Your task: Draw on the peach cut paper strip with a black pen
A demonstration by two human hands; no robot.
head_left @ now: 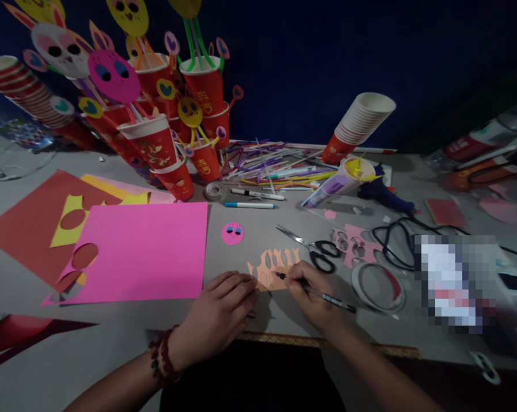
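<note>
My right hand point(313, 294) grips a black pen point(333, 300) in a writing hold. The pen's tip rests on a small peach-coloured paper piece point(264, 277), which has several cutouts along its top and curved outlines lower down. My left hand point(224, 306) lies flat, its fingertips at the paper's left edge; a small dark bit shows under the fingers, too hidden to name. Beyond the paper sits a round pink paper face point(232, 233) with blue eyes. Black-handled scissors point(322, 256) lie open to the right, above my right hand.
Pink paper point(155, 252) covers a brown sheet point(30, 223) at left. Red paper cups point(150, 146) with paper faces stand behind. Two markers point(250, 205), pipe cleaners point(262, 163), a tape roll point(378, 287), pink scraps point(356, 245), and a cup stack point(356, 126) lie around.
</note>
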